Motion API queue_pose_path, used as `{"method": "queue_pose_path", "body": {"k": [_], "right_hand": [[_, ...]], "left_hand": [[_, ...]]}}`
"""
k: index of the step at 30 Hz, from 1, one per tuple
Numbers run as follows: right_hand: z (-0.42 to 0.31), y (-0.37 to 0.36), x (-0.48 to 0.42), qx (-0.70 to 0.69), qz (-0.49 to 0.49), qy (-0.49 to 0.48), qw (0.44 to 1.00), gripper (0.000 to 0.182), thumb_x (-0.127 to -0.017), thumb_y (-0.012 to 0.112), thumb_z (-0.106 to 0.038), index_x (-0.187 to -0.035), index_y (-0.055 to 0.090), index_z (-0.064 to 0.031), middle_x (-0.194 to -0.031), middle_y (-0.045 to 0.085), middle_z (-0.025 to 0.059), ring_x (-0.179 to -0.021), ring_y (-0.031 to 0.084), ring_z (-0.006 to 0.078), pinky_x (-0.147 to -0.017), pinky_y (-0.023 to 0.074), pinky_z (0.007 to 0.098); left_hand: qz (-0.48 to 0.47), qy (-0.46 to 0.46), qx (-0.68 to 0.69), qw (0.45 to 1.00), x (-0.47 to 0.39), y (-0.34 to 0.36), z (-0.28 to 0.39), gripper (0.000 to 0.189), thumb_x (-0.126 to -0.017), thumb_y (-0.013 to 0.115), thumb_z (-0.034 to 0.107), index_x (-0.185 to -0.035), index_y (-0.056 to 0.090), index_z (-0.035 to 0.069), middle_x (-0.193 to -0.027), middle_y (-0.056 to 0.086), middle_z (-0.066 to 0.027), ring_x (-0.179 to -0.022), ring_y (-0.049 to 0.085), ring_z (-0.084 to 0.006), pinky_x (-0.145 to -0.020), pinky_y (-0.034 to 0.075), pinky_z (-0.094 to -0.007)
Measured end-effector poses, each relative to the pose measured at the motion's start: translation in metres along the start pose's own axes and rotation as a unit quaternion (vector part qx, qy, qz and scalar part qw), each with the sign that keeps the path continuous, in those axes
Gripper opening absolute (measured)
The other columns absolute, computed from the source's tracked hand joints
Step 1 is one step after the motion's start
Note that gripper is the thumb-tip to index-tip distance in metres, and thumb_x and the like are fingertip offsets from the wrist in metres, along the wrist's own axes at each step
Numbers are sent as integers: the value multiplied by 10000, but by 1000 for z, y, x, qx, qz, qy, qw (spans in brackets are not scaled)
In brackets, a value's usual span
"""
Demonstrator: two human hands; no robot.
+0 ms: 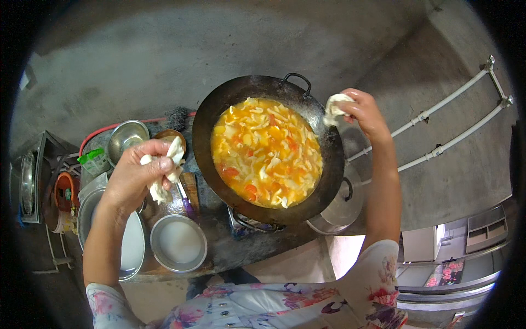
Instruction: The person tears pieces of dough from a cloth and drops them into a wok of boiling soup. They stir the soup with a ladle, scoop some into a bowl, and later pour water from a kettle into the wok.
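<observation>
A large dark wok (263, 216) holds orange-yellow soup (267, 152) with tomato pieces and many pale strips of dough. My left hand (144, 170), to the left of the wok above the counter, grips a lump of soft white dough (176, 152) that pokes out between the fingers. Beyond the wok's right rim, my right hand (361, 111) pinches another piece of white dough (335, 107) between thumb and fingers. Below the left hand's dough stands a metal bowl of cloudy white liquid (179, 242).
Left of the wok are a steel bowl (128, 137), a green packet (93, 160), a ladle (170, 135), a wooden board (191, 185) and a large metal basin (133, 246). A lidded pot (341, 209) stands at the wok's lower right. White pipes (452, 94) run along the right wall.
</observation>
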State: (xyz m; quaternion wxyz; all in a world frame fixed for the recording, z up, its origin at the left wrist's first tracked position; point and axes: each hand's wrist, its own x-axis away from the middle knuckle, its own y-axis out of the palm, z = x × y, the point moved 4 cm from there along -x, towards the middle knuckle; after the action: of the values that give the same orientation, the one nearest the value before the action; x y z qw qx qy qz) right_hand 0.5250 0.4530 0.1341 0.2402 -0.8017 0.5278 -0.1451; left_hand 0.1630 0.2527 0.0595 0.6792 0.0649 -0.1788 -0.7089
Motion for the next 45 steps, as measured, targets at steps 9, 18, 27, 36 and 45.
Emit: {"method": "queue_pose_path", "body": {"k": [9,18,27,36,45], "right_hand": [[104,7,-67,525,57,28,849,256,-692,653,-211,-862,637,-19,-793,643,123,-723,621,231,-629,480,353],[-21,123,10,-186,-273,-25,944,557,-791,622,-180,-1263,383,-7,-1177,514,176,-973,571,195,-762,500,316],[-32,127,55,-115,-169,10,979,117,-764,657,-98,-811,573,-30,-705,573,5,-577,509,39,-491,397,172],[53,91,73,235,-116,-49,964,175,-757,638,-108,-867,602,23,-747,613,91,-668,582,142,-609,461,274],[-89,237,105,-30,-56,-137,989,355,-731,674,-119,-1042,545,-4,-894,581,104,-823,575,193,-675,473,298]], "left_hand": [[-7,6,-95,995,-15,27,-6,137,-792,598,143,-841,587,16,-688,581,-47,-539,546,-123,-504,452,-243],[-73,-6,-177,981,-37,72,-13,130,-801,612,135,-857,545,39,-746,570,-13,-607,548,-88,-550,457,-225],[-99,8,-37,994,-46,78,-14,263,-841,580,154,-1051,552,-1,-968,615,-78,-790,602,-177,-662,497,-263],[-38,40,104,993,-13,26,2,426,-791,547,66,-1178,400,-33,-1099,537,-152,-935,557,-207,-881,432,-293],[18,28,185,982,42,-26,-32,337,-823,591,179,-1096,496,5,-1090,568,-169,-1028,548,-246,-934,410,-362]]}}
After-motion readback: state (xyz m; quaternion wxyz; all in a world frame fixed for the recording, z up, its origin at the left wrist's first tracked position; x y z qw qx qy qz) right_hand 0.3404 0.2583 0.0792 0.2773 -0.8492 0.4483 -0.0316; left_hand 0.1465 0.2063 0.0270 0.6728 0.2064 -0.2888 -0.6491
